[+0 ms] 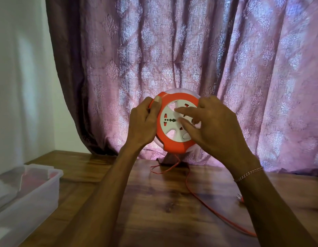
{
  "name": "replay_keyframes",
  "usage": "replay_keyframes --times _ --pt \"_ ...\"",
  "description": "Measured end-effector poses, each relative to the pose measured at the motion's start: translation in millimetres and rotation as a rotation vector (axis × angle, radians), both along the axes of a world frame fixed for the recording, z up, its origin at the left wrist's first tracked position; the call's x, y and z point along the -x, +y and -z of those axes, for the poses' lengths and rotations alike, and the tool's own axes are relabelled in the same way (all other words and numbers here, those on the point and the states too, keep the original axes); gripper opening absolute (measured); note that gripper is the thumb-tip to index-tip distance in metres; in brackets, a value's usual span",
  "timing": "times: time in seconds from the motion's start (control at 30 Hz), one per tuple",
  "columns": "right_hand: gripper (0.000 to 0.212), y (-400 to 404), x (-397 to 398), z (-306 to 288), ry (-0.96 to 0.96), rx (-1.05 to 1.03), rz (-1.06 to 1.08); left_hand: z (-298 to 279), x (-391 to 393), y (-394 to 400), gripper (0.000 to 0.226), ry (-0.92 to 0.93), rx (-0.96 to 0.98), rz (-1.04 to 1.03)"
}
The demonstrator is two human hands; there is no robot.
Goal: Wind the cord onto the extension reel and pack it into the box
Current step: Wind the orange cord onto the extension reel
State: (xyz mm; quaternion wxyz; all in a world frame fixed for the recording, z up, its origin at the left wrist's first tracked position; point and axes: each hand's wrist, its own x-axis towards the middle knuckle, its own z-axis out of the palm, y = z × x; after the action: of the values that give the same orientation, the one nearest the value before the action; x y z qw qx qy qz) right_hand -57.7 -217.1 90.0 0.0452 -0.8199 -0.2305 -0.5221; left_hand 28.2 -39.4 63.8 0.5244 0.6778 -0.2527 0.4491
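Head view: the left hand [145,120] clamps the reel [174,122] rim, steadying it above the table [154,202]. The right hand [213,125] fingers [183,111], spread, press its white face to wind in the loose cord [199,198].

I see the extension reel [174,122] as smooth plastic, an orange outer ring with a soft sheen around a matt white socket face, and the thin orange cord [204,204] trailing from it looks like smooth plastic sheathing. The table [154,202] under it reads to me as dark wood or a wood-look top, its grain plain and its surface polished enough to catch the light. The box [29,189] is cloudy translucent plastic, and the curtain [172,50] is woven cloth with a raised, faintly shiny damask pattern.
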Motion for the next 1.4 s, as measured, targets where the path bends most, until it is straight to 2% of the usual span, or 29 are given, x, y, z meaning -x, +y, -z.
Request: replay_keyframes --times 0.07,0.17,0.27,0.53,0.63,0.8,0.93,1.03,1.13,1.4 --pt "0.024 -4 0 -3 -0.008 0.084 -0.067 0 1 -2 0.047 0.000 -0.010 -0.023" --pt "0.044 -2 1 -5 0.153 0.225 -0.049 -1 1 -1 0.044 0.001 -0.012 -0.032" --pt "0.052 5 0 -1 0.204 0.315 0.049 -1 2 0 0.046 0.007 -0.022 -0.008" --pt "0.046 9 -1 5 0.098 0.296 0.135 -3 4 3 0.053 -0.023 -0.034 -0.021" --pt "0.044 10 0 6 0.102 0.288 0.155 -4 7 4 0.052 -0.018 -0.029 -0.008" --pt "0.041 12 0 6 0.118 0.290 0.164 -4 5 4 0.040 -0.002 -0.056 -0.032" --pt "0.043 12 1 5 0.167 0.288 0.158 -3 5 5 0.042 0.008 -0.080 -0.034" --pt "0.041 10 -6 6 0.162 0.228 0.145 -1 5 4 0.055 0.003 -0.048 -0.018" --pt "0.054 8 -9 7 0.149 0.135 0.148 -1 5 1 0.063 0.005 -0.008 0.007" --pt "0.067 23 -9 20 0.074 -0.249 0.109 -3 6 1 0.055 -0.003 -0.020 -0.028"
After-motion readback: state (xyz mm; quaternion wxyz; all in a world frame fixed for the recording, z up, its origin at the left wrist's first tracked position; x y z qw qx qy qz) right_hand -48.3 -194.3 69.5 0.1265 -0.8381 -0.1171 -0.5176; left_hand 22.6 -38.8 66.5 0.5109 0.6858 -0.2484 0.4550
